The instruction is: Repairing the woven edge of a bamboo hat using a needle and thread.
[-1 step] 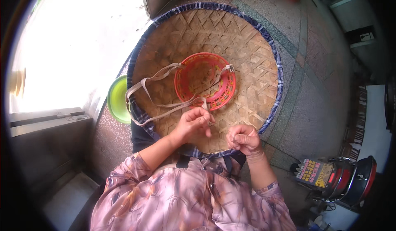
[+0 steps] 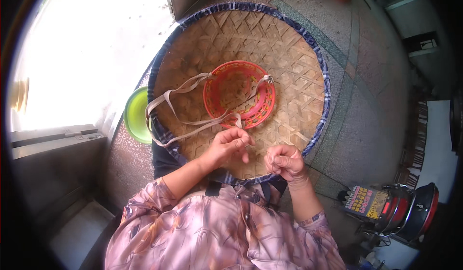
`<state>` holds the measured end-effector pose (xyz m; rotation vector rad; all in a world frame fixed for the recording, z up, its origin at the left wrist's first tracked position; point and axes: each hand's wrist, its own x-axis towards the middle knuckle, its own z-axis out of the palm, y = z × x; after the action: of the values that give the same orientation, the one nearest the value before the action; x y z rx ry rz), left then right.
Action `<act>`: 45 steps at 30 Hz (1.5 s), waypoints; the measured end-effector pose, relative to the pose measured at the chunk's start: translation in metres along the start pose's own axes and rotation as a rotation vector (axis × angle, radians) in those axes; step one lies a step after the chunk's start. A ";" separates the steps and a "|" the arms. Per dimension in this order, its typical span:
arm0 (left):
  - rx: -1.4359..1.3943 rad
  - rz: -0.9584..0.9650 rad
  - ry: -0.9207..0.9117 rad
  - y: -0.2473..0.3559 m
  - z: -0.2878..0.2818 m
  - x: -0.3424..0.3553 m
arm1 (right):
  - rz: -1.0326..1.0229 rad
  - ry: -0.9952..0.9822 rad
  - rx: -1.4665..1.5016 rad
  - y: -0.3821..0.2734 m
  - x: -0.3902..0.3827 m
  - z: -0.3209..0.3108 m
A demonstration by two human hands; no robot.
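Observation:
A large round woven bamboo tray [image 2: 296,103] with a dark blue plaid cloth rim spreads in front of my body. On it sits a red openwork plastic basket [image 2: 266,112] with a pale fabric strap [image 2: 179,121] tied to it; the strap loops out over the tray's left rim. My left hand [image 2: 229,147] is just below the basket, thumb and forefinger pinched together. Over the tray's near edge, my right hand [image 2: 285,163] is also pinched, its fingers curled in. Whatever either hand holds is too small to make out. A gap separates the hands.
A bright green basin [image 2: 138,114] stands on the speckled floor left of the tray. An open doorway lets in glare at the left. At the lower right is the rear of a vehicle with a red light [image 2: 399,208] and a yellow plate [image 2: 377,204].
My left hand's fingertips have shifted slightly toward my right hand. My right hand stays pinched in about the same place, and the basket and tray have not moved.

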<state>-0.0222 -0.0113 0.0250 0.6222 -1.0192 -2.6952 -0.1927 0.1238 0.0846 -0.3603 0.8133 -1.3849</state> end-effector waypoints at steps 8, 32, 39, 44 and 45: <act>-0.067 -0.159 -0.215 0.015 0.028 0.008 | 0.003 0.304 -0.520 -0.031 0.010 0.025; -0.164 -0.124 0.048 0.009 0.041 0.013 | -0.115 0.476 -0.551 -0.001 0.027 -0.007; -0.474 -0.138 -0.153 0.023 0.038 0.000 | -0.140 0.478 -0.552 -0.001 0.027 -0.004; -0.461 -0.245 -0.312 0.027 0.035 -0.002 | -0.239 0.505 -0.373 -0.006 0.027 -0.008; -0.394 -0.231 -0.323 0.023 0.033 -0.004 | -0.269 0.526 -0.338 -0.007 0.028 -0.008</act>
<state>-0.0329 -0.0085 0.0639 0.2473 -0.4642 -3.1478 -0.2043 0.0979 0.0757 -0.3798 1.4854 -1.6214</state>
